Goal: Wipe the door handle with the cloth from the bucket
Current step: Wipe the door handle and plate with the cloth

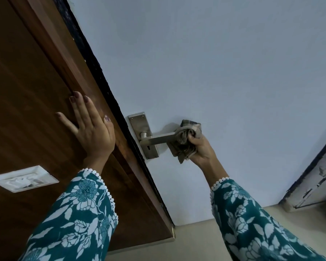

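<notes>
Here the right hand (199, 147) is closed around a bunched brownish cloth (186, 140), pressing it over the free end of the metal door handle (158, 138) on the pale door (215, 72). The left hand (88, 125) lies flat and open, fingers spread, against the brown wooden frame (36, 91), holding nothing.

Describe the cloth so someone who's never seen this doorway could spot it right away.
Start at the pale blue door, beside the brown wooden frame. Follow the silver lever handle out from its metal plate to its free end. The cloth is the crumpled grey-brown checked rag bunched there in the right hand, the only soft thing among hard surfaces.
</notes>
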`<move>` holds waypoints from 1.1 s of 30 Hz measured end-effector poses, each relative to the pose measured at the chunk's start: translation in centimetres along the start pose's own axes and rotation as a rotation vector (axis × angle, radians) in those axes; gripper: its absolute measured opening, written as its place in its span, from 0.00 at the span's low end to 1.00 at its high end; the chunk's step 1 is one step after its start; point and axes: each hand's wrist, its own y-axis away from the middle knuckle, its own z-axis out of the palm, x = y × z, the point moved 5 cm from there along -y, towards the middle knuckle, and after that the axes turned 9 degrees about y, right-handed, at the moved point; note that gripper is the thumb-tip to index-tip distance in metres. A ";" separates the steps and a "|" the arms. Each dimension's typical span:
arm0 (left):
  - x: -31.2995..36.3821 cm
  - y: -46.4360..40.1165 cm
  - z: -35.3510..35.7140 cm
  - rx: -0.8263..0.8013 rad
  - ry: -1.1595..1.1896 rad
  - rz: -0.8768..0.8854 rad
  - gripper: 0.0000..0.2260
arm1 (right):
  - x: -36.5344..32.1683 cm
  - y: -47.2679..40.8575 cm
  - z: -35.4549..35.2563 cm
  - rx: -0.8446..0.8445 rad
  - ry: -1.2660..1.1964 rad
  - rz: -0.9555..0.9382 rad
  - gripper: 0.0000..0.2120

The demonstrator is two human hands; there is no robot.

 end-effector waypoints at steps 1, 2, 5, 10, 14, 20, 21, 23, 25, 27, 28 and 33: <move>0.0 0.0 0.0 0.002 -0.002 0.001 0.26 | -0.6 0.0 0.0 -0.046 0.124 -0.009 0.13; 0.0 0.0 0.0 0.001 -0.004 0.003 0.26 | -1.5 0.0 0.1 -0.082 0.289 -0.023 0.13; 0.0 0.0 0.1 0.002 0.001 0.014 0.26 | -4.6 -0.5 1.2 -0.178 0.986 -0.052 0.13; -0.1 0.1 0.2 0.008 0.001 0.008 0.25 | -5.4 -2.2 6.5 -0.313 1.963 0.034 0.12; -0.1 0.0 0.2 0.002 0.003 0.005 0.25 | -1.2 -2.6 12.0 -0.401 2.333 -0.082 0.14; -0.2 -0.1 0.0 -0.035 0.008 -0.009 0.25 | 2.0 -2.8 13.0 -0.229 2.402 -0.269 0.18; -0.1 -0.1 0.0 -0.041 0.005 -0.010 0.25 | 1.7 -2.7 12.5 -0.235 2.407 -0.278 0.19; -0.1 -0.1 -0.1 -0.054 0.003 -0.016 0.25 | 1.2 -2.6 11.6 -0.255 2.402 -0.289 0.19; -0.1 0.0 -0.2 -0.069 -0.003 -0.021 0.25 | 0.8 -2.5 11.0 -0.261 2.401 -0.310 0.18; 0.0 -0.1 -0.1 -0.080 -0.009 -0.021 0.25 | 0.0 -2.4 10.3 -0.252 2.378 -0.309 0.18; 0.0 -0.1 -0.1 -0.085 -0.010 -0.023 0.25 | -0.4 -2.3 9.8 -0.255 2.358 -0.288 0.18; -0.2 0.0 0.0 -0.099 -0.006 -0.035 0.25 | -1.8 -1.9 6.8 -0.228 2.176 -0.128 0.18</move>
